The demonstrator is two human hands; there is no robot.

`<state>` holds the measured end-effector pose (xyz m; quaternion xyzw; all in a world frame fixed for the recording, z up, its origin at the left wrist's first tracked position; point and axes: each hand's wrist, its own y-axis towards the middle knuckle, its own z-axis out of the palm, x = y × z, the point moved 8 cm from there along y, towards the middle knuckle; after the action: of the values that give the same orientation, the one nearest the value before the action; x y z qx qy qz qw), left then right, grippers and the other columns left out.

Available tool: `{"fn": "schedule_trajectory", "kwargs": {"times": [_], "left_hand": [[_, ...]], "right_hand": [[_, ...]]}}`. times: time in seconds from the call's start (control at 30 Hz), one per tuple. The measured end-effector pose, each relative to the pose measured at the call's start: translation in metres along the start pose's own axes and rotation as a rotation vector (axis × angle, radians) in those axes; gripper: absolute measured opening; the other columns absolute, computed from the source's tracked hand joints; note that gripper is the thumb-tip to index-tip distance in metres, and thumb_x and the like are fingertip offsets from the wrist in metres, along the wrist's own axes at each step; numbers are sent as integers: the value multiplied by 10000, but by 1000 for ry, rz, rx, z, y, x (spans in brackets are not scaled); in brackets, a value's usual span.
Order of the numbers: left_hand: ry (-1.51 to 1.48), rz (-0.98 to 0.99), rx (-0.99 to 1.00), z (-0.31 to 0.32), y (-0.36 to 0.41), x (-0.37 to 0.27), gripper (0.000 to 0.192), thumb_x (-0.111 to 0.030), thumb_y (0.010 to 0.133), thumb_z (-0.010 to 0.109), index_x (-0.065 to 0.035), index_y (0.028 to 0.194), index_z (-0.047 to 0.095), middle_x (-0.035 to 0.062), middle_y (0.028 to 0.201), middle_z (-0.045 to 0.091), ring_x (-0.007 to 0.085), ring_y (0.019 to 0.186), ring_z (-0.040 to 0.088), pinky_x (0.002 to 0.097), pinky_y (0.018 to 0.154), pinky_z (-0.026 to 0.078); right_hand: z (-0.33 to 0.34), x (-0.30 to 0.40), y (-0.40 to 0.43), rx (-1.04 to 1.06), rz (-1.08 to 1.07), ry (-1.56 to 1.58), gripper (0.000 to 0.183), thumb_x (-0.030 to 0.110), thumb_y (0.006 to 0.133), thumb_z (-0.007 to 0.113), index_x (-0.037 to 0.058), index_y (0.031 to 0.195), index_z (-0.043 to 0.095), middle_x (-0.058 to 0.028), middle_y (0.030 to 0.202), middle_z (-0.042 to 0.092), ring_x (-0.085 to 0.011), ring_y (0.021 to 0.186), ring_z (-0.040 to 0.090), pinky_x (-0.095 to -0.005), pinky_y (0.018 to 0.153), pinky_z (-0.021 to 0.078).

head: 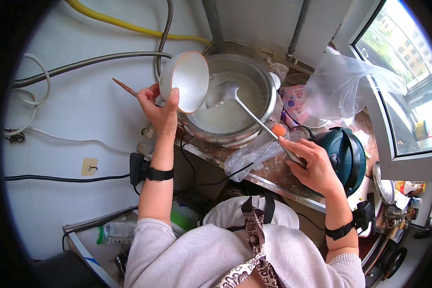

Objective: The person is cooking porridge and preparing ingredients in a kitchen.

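Note:
My left hand [162, 106] holds a white bowl [190, 82] with an orange rim, tilted so that its inside faces right, at the left side of a big metal pot [270, 104]. Thin brown sticks, likely chopsticks, [124, 86] poke out to the left from the same hand. In my right hand [311, 162] is the handle of a metal ladle [253, 117]. The ladle's blurred head is over the pot, near the surface of a cloudy whitish liquid [223, 118]. Whether the head touches the liquid, I cannot tell.
Right of the pot stand a dark green appliance with a black handle [345, 158], a pink package [293, 100] and a translucent plastic bag [338, 86]. Another clear bag [243, 163] lies at the counter's front edge. An open window [399, 90] reaches in at right. Hoses [100, 59] run along the left wall.

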<state>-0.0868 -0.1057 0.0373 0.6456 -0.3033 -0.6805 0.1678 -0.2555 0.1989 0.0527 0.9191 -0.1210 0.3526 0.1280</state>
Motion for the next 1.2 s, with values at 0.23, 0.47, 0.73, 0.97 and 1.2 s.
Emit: {"fn": "schedule_trajectory", "kwargs": {"times": [0.23,0.47,0.73,0.97,1.2], "left_hand": [[-33,-79,49,15,-3,-3,587,-271,630,770,-56,953,330,123,986,492,192,926,469,353,875,386],[48,-76,-26,10,-5,-2,600,-297,620,786,-54,939,339,113,973,498,182,905,470,337,859,392],[-64,-289,-209,-9,-5,4,511,-340,747,726,-41,928,353,88,931,480,164,871,459,302,813,392],[-274,-749,-296,-20,-23,-1,534,-505,791,588,-59,1057,466,-4,855,479,73,763,436,243,652,355],[-350,-821,-308,-34,-38,5,563,-577,760,561,-124,1086,487,-35,875,495,69,724,413,228,589,279]], "right_hand": [[17,19,26,-123,-86,260,530,-25,675,596,61,1197,564,-158,808,567,-330,699,556,-392,653,465],[13,5,12,-16,-26,-18,556,0,646,613,110,1190,578,-121,794,553,-307,736,551,-392,677,454],[-12,0,14,37,13,-231,539,14,648,619,116,1176,585,-120,840,603,-317,781,571,-388,731,446],[-22,9,45,283,101,-451,402,54,667,659,94,1067,642,-163,841,650,-335,773,608,-399,706,472],[1,18,74,401,30,-535,377,74,685,653,105,1060,649,-154,810,647,-342,784,603,-405,707,465]]}}
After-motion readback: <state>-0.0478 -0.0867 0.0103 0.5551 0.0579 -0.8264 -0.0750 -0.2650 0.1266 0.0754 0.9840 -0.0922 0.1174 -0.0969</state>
